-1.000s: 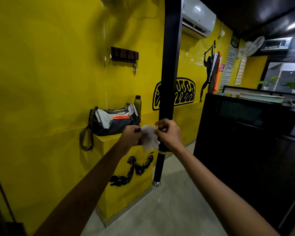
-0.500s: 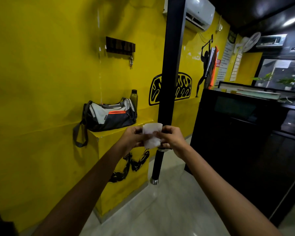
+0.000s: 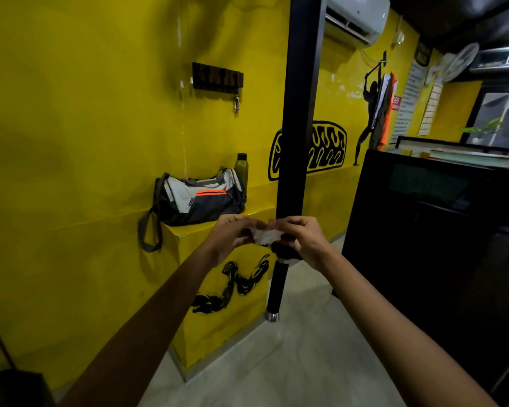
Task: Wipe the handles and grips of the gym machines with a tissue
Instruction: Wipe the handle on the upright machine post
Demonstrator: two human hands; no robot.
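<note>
Both hands pinch the white tissue (image 3: 265, 235) between them: the left hand (image 3: 229, 237) holds its left edge with curled fingers, and the right hand (image 3: 304, 241) grips the other edge with thumb and fingers bent round it, so the tissue is stretched in a short crumpled strip. The tissue sits right in front of the black bar (image 3: 298, 136), a tall, near-upright padded bar that rises from behind the grip out of the top of the view and runs down below it to a narrower black section with a silver end cap (image 3: 272, 316). Whether the tissue touches the bar cannot be told. Writing is scarce: a red sign (image 3: 395, 102) far up and right of the grip shows letters like "GEN", and the white notice sheets (image 3: 409, 104) beside it are too small to read. Left of the grip a grey and dark gym bag (image 3: 201, 198) with an orange stripe lies on a yellow ledge (image 3: 256, 214), a dark bottle (image 3: 241, 169) standing just behind it. Above hangs a dark hook rack (image 3: 217, 77). A black counter (image 3: 429, 207) stands to the right.
</note>
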